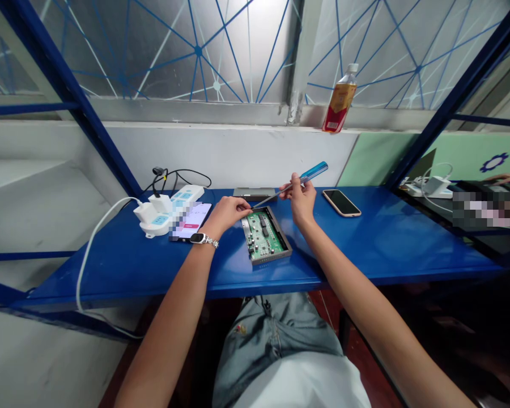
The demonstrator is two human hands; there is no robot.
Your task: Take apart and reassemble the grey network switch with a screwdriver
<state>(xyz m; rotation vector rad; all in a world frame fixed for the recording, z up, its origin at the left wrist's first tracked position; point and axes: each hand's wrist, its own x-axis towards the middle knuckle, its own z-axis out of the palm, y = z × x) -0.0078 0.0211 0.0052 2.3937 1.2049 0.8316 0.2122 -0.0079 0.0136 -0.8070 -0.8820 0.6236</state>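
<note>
My right hand (302, 199) grips a screwdriver (315, 171) with a clear blue handle. Its long shaft slants down to the left, and the tip meets the fingertips of my left hand (228, 215). Those fingers are pinched together at the far left corner of an open metal case; whatever they hold is too small to make out. Inside the case lies a green circuit board (261, 241) with black and silver parts. Just behind it on the desk rests a grey metal piece (255, 194), partly hidden by my hands and the screwdriver.
On the blue desk (344, 249), a power strip (182, 198) with plugs and cables stands left, beside a lit phone (195, 220). A dark-screened phone (342, 203) lies right. A drink bottle (340, 101) is on the ledge. Another person's hand (508, 179) shows at far right.
</note>
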